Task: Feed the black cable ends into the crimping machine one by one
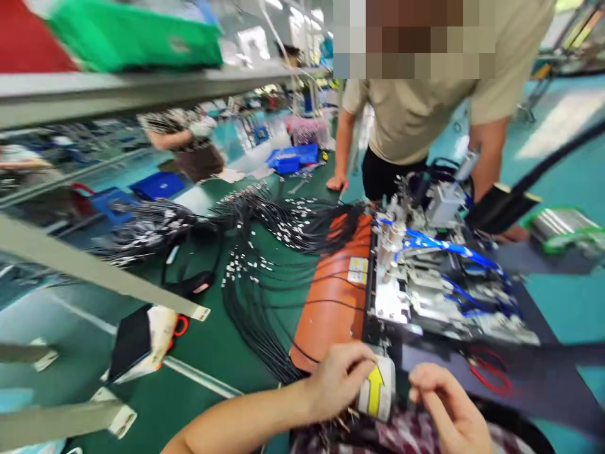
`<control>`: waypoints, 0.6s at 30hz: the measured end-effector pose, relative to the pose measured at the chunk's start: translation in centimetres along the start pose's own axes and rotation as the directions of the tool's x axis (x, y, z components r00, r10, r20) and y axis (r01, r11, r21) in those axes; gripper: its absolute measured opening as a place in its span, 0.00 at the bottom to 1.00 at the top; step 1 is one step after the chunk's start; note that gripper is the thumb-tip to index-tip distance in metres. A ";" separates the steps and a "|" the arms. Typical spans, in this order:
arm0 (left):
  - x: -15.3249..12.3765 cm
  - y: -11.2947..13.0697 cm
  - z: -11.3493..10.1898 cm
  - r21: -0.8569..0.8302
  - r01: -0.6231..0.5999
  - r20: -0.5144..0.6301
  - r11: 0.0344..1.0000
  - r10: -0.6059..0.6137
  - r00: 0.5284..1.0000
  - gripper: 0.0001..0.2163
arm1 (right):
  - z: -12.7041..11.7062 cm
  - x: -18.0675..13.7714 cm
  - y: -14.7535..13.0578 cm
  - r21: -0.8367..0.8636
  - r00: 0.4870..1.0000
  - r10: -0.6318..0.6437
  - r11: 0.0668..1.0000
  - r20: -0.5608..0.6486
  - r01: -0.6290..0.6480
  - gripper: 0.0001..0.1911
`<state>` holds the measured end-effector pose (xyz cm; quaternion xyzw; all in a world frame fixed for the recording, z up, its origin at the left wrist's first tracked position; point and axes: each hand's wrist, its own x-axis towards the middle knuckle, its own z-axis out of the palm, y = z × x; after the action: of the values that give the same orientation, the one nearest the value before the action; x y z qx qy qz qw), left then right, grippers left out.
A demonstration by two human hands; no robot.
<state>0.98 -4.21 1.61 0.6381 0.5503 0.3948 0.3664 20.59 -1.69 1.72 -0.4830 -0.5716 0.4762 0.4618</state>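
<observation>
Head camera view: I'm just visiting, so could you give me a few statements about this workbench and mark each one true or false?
1. The left hand has its fingers on a white piece that bears a yellow arrow. True.
2. The cables spread over the green table are white. False: they are black, with small white tags.
3. The pad beside the cables is orange. True.
4. The right hand grips the blue tubes. False: it is beside the white piece, apart from the tubes.
5. A co-worker in a beige shirt stands across the table. True.
</observation>
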 end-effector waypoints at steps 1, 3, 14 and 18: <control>0.1 0.5 -0.4 -0.094 0.093 0.030 0.991 -0.091 0.995 0.11 | 0.1 -0.1 -0.1 0.008 0.999 0.033 0.999 0.000 -0.033 0.09; 0.4 0.9 -0.9 -0.216 0.236 0.093 0.947 -0.221 0.971 0.10 | 0.5 -0.1 -0.2 0.035 0.995 0.094 0.995 0.025 -0.095 0.07; 0.2 1.5 -1.0 -0.304 0.362 0.190 0.881 -0.316 0.929 0.12 | 2.0 0.5 -0.7 0.025 0.961 0.177 0.982 0.212 -0.186 0.07; 0.3 1.8 -1.0 -0.264 0.393 0.186 0.881 -0.353 0.917 0.10 | 2.2 0.5 -1.0 0.014 0.964 0.129 0.991 0.231 -0.136 0.08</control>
<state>0.84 -4.07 3.64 0.4824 0.5721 0.3515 0.5626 18.25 -1.46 2.50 -0.4550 -0.5802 0.5671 0.3670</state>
